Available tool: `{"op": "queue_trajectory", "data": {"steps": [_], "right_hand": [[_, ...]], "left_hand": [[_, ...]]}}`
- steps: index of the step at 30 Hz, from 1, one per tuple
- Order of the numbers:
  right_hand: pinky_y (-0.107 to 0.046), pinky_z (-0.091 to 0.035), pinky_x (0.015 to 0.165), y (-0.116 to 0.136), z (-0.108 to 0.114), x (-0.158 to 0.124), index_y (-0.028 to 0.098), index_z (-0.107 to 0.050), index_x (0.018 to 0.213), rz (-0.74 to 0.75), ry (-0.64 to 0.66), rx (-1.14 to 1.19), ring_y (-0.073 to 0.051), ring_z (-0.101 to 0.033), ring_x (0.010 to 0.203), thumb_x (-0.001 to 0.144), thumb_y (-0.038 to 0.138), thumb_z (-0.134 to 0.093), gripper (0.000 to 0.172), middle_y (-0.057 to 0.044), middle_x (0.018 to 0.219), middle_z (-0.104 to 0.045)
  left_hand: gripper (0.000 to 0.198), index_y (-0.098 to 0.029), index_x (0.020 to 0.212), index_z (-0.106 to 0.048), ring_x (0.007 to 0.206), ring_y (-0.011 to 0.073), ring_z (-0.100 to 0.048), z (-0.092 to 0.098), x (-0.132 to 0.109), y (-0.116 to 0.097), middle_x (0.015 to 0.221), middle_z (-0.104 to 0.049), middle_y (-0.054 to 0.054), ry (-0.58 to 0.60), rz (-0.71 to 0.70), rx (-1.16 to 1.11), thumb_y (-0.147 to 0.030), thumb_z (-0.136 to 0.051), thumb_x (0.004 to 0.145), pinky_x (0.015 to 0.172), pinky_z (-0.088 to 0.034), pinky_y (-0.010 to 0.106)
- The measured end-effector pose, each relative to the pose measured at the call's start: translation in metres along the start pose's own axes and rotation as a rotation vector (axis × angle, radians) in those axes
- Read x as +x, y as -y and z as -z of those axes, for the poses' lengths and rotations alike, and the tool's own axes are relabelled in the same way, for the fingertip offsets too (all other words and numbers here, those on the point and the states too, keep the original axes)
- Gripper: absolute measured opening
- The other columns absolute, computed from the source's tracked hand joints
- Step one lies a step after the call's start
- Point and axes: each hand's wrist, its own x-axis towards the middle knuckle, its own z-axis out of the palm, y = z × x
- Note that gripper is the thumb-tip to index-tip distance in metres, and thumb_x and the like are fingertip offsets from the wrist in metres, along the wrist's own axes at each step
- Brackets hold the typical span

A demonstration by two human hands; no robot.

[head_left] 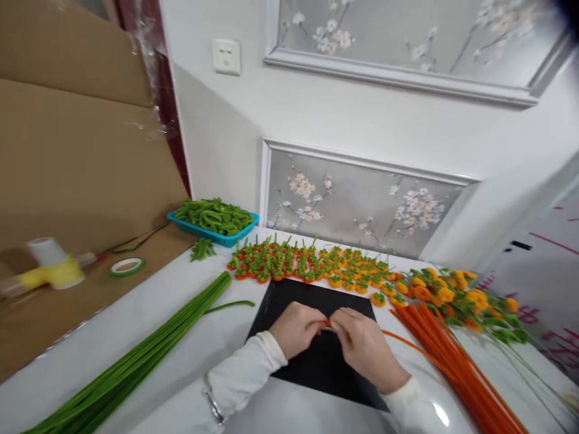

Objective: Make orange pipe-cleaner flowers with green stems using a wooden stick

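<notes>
My left hand (296, 328) and my right hand (364, 346) meet over a black mat (312, 367) on the white table. Both pinch the end of an orange pipe cleaner (402, 340) between their fingertips; it trails off to the right toward a bundle of orange pipe cleaners (452, 361). Beyond the mat lie several small finished orange-and-green pieces (312, 265) in rows.
A long bundle of green pipe cleaners (136, 367) lies at the left. A blue tray (212, 232) of green bent pieces stands at the back. Yellow-orange flowers on green stems (465, 298) lie at the right. On cardboard at the left sit a tape roll (127, 266) and a tool (49, 268).
</notes>
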Motion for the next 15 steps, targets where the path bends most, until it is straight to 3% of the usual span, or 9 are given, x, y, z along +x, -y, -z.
{"op": "queue_trajectory", "data": {"steps": [1, 3, 6, 8, 11, 13, 15], "right_hand": [[-0.024, -0.034, 0.057, -0.001, 0.0, -0.002, 0.019, -0.05, 0.067, -0.065, 0.04, 0.103, -0.014, -0.05, 0.061, 0.087, 0.012, -0.039, 0.023, 0.0, 0.065, -0.055], [-0.022, -0.033, 0.052, -0.004, 0.001, -0.006, 0.019, -0.048, 0.063, -0.169, 0.157, 0.313, -0.012, -0.047, 0.054, 0.085, 0.015, -0.039, 0.023, 0.002, 0.057, -0.051], [-0.022, -0.034, 0.052, -0.005, 0.007, -0.009, 0.018, -0.052, 0.062, -0.294, 0.23, 0.475, -0.012, -0.047, 0.055, 0.079, 0.016, -0.043, 0.019, 0.003, 0.057, -0.052], [-0.022, -0.035, 0.053, -0.005, 0.012, -0.01, 0.017, -0.052, 0.059, -0.322, 0.241, 0.495, -0.012, -0.048, 0.055, 0.078, 0.016, -0.044, 0.021, 0.003, 0.055, -0.052], [-0.023, -0.039, 0.056, -0.006, 0.016, -0.008, 0.018, -0.057, 0.065, -0.285, 0.155, 0.462, -0.013, -0.051, 0.058, 0.084, 0.024, -0.047, 0.022, 0.001, 0.061, -0.056], [-0.025, -0.043, 0.061, -0.009, 0.017, -0.006, 0.017, -0.061, 0.082, -0.217, -0.033, 0.379, -0.014, -0.055, 0.065, 0.084, 0.025, -0.05, 0.013, -0.001, 0.074, -0.061], [-0.027, -0.047, 0.071, -0.014, 0.016, -0.004, 0.018, -0.061, 0.098, -0.08, -0.127, 0.322, -0.016, -0.058, 0.08, 0.085, 0.02, -0.051, 0.017, -0.006, 0.096, -0.062]], "left_hand": [[0.016, -0.015, 0.063, -0.064, 0.066, 0.014, -0.056, -0.002, -0.003, 0.0, 0.066, -0.061, 0.004, -0.029, -0.057, 0.075, -0.018, -0.057, 0.078, 0.063, -0.041, 0.023], [0.02, -0.017, 0.082, -0.069, 0.078, 0.0174, -0.061, -0.006, -0.007, 0.0, 0.082, -0.067, 0.007, -0.028, -0.319, 0.444, -0.016, -0.049, 0.084, 0.073, -0.044, 0.026], [0.023, -0.016, 0.095, -0.069, 0.086, 0.0169, -0.063, -0.012, -0.008, -0.001, 0.094, -0.069, 0.008, -0.013, -0.46, 0.56, -0.016, -0.047, 0.087, 0.078, -0.045, 0.023], [0.022, -0.014, 0.093, -0.07, 0.077, 0.016, -0.063, -0.014, -0.006, -0.002, 0.083, -0.069, 0.008, -0.017, -0.452, 0.546, -0.015, -0.049, 0.085, 0.072, -0.045, 0.023], [0.019, -0.015, 0.084, -0.071, 0.069, 0.0146, -0.061, -0.015, 0.002, -0.004, 0.073, -0.068, 0.005, -0.046, -0.354, 0.431, -0.014, -0.052, 0.081, 0.066, -0.045, 0.023], [0.016, -0.014, 0.077, -0.071, 0.058, 0.0117, -0.057, -0.012, 0.009, -0.005, 0.063, -0.065, 0.003, -0.061, -0.189, 0.257, -0.014, -0.055, 0.077, 0.056, -0.042, 0.021], [0.013, -0.011, 0.074, -0.069, 0.039, 0.006, -0.043, -0.008, 0.016, -0.006, 0.056, -0.059, 0.0, 0.029, 0.032, -0.027, -0.019, -0.059, 0.074, 0.04, -0.032, 0.018]]}}
